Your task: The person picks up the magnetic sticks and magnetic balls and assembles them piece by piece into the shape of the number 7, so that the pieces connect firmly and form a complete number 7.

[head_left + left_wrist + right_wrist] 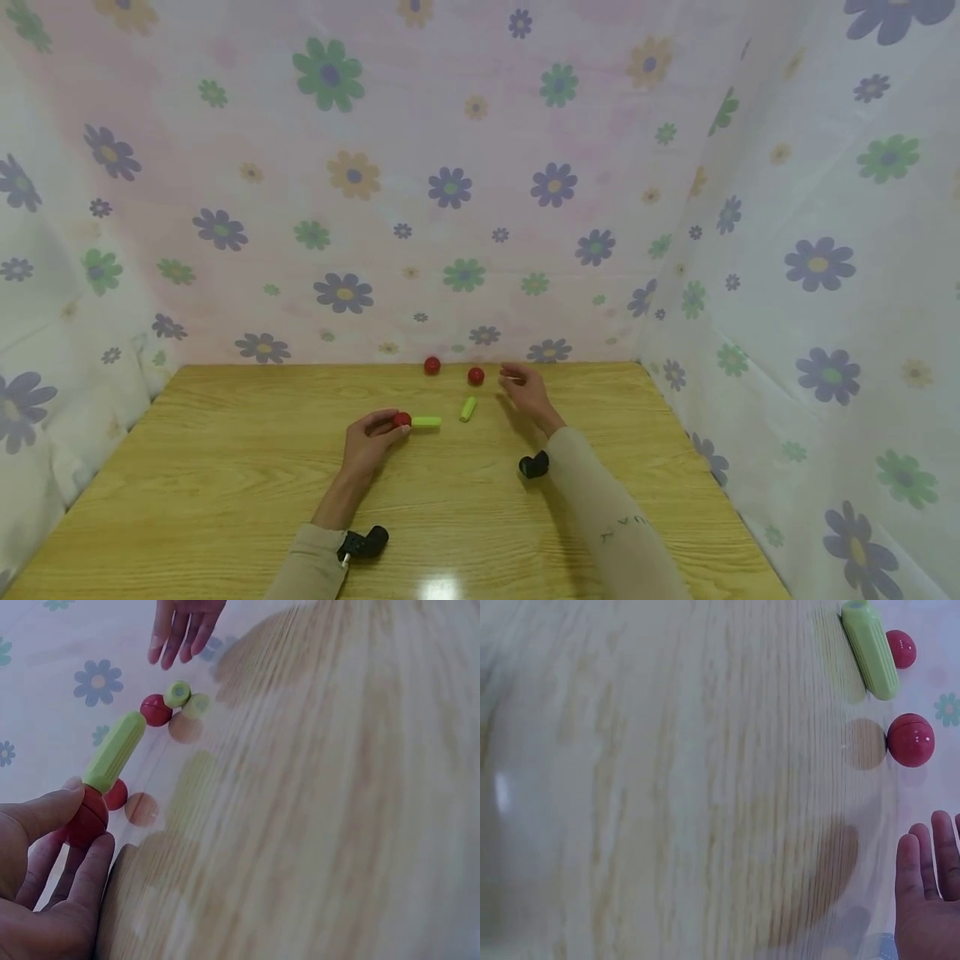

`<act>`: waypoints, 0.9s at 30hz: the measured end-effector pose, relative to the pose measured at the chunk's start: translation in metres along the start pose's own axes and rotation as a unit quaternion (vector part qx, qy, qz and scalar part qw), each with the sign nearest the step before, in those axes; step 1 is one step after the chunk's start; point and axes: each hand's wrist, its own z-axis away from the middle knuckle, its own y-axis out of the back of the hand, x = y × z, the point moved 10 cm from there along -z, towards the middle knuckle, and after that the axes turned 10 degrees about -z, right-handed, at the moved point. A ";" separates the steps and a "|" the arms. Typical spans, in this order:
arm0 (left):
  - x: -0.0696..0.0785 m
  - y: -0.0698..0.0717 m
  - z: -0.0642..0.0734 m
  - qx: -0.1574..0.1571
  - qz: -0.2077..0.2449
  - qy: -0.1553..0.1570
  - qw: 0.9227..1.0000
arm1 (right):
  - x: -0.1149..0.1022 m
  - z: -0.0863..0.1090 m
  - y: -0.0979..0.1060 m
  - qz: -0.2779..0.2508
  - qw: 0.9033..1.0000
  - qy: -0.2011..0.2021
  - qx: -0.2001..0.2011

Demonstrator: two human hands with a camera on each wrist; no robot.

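Note:
My left hand [365, 442] pinches a red ball [402, 420] between thumb and fingers, just above the wooden table. A lime-green ridged stick [116, 754] extends from that ball, end against it, pointing right in the head view. Fingers extended, my right hand [527, 392] is held over the table's far side with nothing in it. Nearest to it is a second red ball [911, 740], with a seam line around it. A second green stick [468, 409] lies between the hands, and a hole shows in its end in the left wrist view.
Another red ball [432, 365] rests at the table's back edge, close to the flowered cloth [405, 275] that hangs behind. Similar cloth walls [817, 350] stand on both sides. Dark wrist cameras [534, 465] jut from both sleeves over the wooden table [450, 517].

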 end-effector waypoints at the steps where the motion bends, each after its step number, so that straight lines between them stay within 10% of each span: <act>1: 0.001 0.000 0.001 0.000 0.000 -0.001 1.000 | 0.000 0.000 -0.001 0.001 1.000 -0.001 -0.002; 16: -0.001 -0.001 0.001 0.000 0.006 0.000 1.000 | 0.018 -0.007 -0.020 -0.027 0.999 -0.022 0.000; 27: -0.001 0.001 0.001 -0.018 0.007 0.012 1.000 | 0.038 -0.021 -0.037 -0.189 0.978 -0.087 0.031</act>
